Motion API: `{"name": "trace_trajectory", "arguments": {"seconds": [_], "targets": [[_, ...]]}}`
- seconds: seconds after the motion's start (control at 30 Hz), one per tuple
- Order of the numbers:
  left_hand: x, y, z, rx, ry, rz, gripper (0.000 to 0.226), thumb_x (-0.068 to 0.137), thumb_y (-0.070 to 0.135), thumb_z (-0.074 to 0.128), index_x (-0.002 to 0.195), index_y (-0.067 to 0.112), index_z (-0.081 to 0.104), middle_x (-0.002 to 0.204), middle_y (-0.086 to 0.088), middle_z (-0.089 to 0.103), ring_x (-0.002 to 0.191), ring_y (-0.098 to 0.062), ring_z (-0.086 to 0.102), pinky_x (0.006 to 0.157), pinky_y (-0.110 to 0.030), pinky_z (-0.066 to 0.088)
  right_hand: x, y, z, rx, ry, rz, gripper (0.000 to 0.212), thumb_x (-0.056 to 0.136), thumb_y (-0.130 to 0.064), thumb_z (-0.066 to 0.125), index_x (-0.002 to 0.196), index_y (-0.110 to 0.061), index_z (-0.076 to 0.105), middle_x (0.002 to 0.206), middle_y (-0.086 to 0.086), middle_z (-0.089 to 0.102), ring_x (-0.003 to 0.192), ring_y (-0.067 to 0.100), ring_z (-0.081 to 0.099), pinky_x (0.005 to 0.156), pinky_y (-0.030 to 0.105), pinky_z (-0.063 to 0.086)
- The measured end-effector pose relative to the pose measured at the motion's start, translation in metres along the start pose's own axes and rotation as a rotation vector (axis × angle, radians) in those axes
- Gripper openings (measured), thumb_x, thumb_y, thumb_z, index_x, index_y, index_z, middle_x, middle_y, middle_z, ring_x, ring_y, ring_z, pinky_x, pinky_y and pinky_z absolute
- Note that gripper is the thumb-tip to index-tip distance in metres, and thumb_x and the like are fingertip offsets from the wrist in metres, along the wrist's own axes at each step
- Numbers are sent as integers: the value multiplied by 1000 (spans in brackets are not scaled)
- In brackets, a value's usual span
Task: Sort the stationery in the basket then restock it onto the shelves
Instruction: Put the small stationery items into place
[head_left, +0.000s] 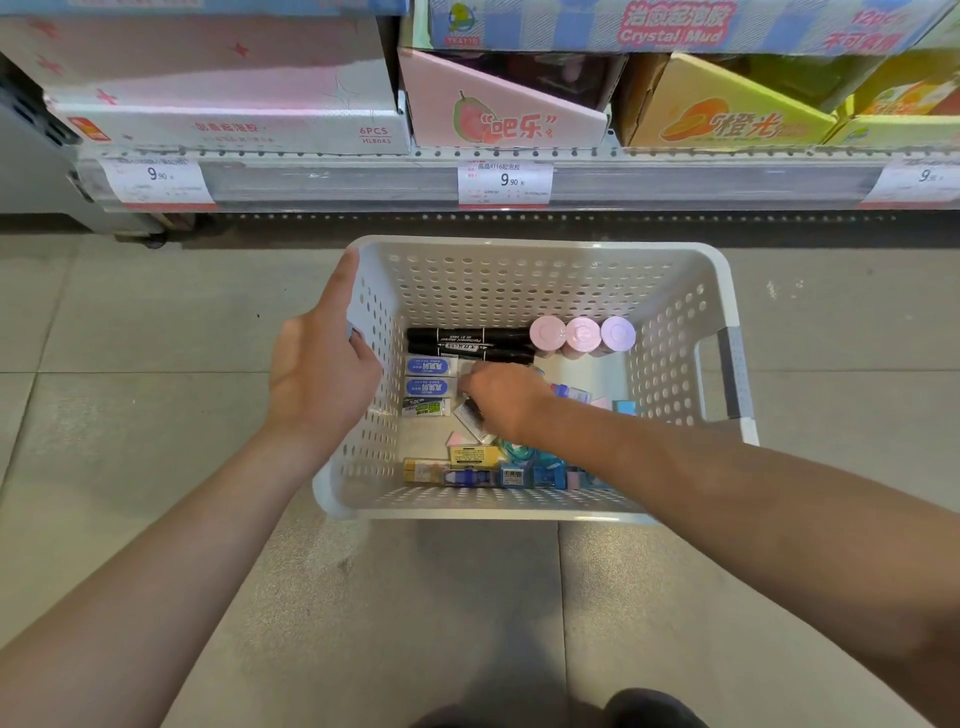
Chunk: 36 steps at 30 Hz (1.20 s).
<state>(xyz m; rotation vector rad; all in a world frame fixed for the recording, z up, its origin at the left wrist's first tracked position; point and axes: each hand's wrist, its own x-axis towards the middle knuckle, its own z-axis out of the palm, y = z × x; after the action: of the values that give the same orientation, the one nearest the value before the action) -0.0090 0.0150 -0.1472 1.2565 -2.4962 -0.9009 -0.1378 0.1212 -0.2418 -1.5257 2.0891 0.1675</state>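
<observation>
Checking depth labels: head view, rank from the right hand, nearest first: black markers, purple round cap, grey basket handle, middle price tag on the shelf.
1. Black markers: just beyond the right hand, lying along the basket floor.
2. Purple round cap: farther right, at the back wall.
3. Grey basket handle: on the right rim.
4. Middle price tag: outside the basket, up on the shelf edge.

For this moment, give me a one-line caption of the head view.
Left hand grips the basket wall while right hand sorts erasers beside markers.
</observation>
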Motion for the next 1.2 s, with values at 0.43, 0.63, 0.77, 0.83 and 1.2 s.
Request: {"name": "trace_trajectory", "arguments": {"seconds": [0.43, 0.63, 0.77, 0.83, 1.2], "targets": [[-1, 1, -1, 16, 5, 3, 71, 90, -4, 43, 152, 25, 22, 56, -3, 37, 47, -13, 33, 42, -26, 25, -8, 8, -3, 499, 120, 42, 38, 84, -7, 62, 119, -8, 47, 101, 8, 67, 83, 18, 61, 66, 27, 47], [0, 0, 0, 21, 7, 6, 71, 90, -4, 43, 152, 24, 23, 54, -3, 37, 46, -13, 33, 42, -27, 26, -20, 11, -23, 1390, -172, 135, 47, 90, 6, 53, 133, -1, 35, 110, 7, 66, 83, 10, 59, 73, 20, 47], [1, -1, 0, 30, 10, 1, 71, 90, -4, 44, 152, 25, 23, 55, -3, 38, 46, -14, 34, 42, -27, 26, -23, 14, -30, 1657, -385, 141, 37, 95, 4, 44, 128, -10, 39, 135, 13, 54, 95, 15, 62, 84, 25, 52], [0, 0, 0, 29, 11, 1, 71, 90, -3, 44, 152, 25, 23, 55, -3, 39, 46, -13, 34, 41, -27, 26, -24, 15, -32, 1707, -425, 149, 29, 95, 6, 41, 118, -11, 47, 133, 12, 55, 96, 15, 62, 87, 31, 52], [1, 0, 0, 24, 2, -1, 72, 89, -4, 42, 152, 25, 22, 58, -7, 43, 47, -14, 35, 42, -28, 27, -8, -11, -15, 1007, -160, 204, 40, 74, -18, 79, 107, -3, 62, 86, 1, 57, 78, 15, 58, 67, 25, 54]]}}
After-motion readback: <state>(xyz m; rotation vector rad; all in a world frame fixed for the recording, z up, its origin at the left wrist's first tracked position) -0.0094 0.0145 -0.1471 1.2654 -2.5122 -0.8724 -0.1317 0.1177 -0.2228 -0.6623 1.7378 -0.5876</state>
